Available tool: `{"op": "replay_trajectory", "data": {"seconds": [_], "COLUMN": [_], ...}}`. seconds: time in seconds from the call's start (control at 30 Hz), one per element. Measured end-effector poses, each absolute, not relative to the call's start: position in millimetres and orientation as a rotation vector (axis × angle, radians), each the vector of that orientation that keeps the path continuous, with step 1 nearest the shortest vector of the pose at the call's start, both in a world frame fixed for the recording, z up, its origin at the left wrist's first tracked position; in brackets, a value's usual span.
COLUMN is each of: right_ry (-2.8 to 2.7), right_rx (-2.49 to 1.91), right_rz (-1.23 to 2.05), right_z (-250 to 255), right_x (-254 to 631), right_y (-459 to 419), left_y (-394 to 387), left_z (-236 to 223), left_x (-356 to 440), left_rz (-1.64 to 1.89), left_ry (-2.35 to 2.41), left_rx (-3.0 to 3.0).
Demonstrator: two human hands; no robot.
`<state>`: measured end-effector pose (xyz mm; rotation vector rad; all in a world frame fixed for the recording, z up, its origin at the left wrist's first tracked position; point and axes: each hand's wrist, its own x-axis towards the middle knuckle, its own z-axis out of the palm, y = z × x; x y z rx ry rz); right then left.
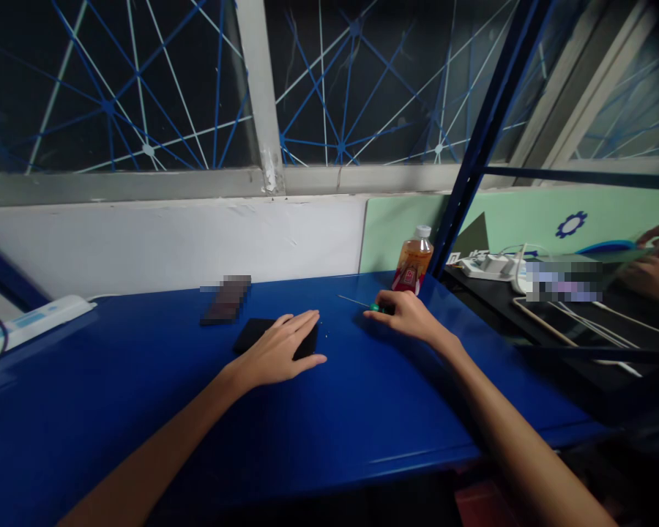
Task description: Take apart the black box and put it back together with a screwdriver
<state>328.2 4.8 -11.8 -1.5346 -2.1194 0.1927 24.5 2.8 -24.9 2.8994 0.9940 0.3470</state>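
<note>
A thin black flat object [250, 334] lies on the blue table [329, 424], partly covered by my left hand [279, 348]. That hand rests on it with fingers stretched out and the thumb apart. My right hand [405, 313] is closed around the green handle of a screwdriver [375, 308], low over the table. Its thin shaft points left, towards the black object. Between the two, a few tiny bright specks, too small to name, lie on the blue surface.
Behind my right hand stands a bottle [414, 260] of amber drink. A dark, partly blurred slab [226, 300] lies at the back left, and a white power strip [38, 322] at the left. Right of the blue post [475, 146], another person's hands [656, 271] are near cables.
</note>
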Motion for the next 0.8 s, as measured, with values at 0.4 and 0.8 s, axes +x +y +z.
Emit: {"op": "replay_trajectory", "data": {"seconds": [0.4, 0.8], "right_ry": [-2.322, -2.391], "right_rx": [-1.411, -1.394], "right_rz": [0.478, 0.824], "right_z": [-9.6, -14.3], "right_x": [302.8, 296.4], "right_y": [-5.9, -5.8], "left_y": [17.0, 17.7], "left_z": [-32.7, -32.5], "left_x": [19.4, 20.8], "left_rz": [0.338, 0.294], "left_ry": [1.09, 1.116], "left_rx": [2.921, 2.93]}}
